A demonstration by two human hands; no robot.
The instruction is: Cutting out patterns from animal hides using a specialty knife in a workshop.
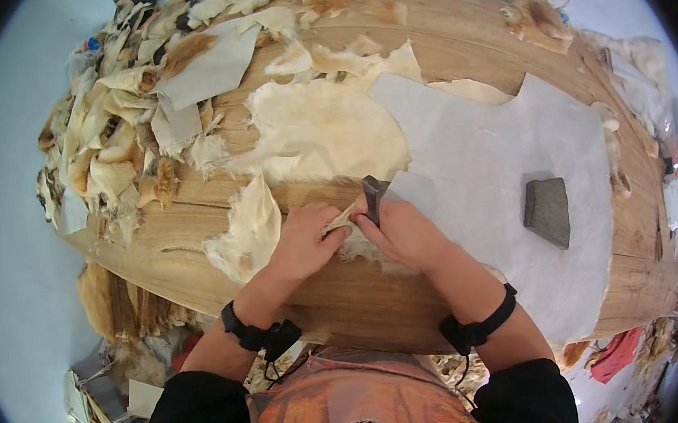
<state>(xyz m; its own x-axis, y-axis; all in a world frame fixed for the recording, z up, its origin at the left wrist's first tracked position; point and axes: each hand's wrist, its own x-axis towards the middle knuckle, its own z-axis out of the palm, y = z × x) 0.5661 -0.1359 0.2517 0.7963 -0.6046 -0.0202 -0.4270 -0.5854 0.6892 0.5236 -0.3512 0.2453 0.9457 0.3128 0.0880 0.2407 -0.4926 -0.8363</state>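
Note:
My left hand (307, 239), at the middle of the wooden table, is closed on a narrow pale strip of hide (338, 221). Just right of it, my right hand (398, 232) grips a dark metal tool (371, 192), held upright, with the strip's other end at its fingers. A ragged cream hide piece with fur (239, 233) lies left of my hands. Beyond them is a larger cream hide (323, 131). A light grey sheet (508, 277) covers the right side, bearing a dark grey stone block (546, 213).
Jumbled hide and fur scraps (112, 139) cover the table's (348, 300) far left. Brown fur (537, 25) lies at the back right. Pelts (103, 299) hang below the left edge, beside boards and boxes (145, 397). Red cloth (614, 356) and more scraps lie beyond the lower right.

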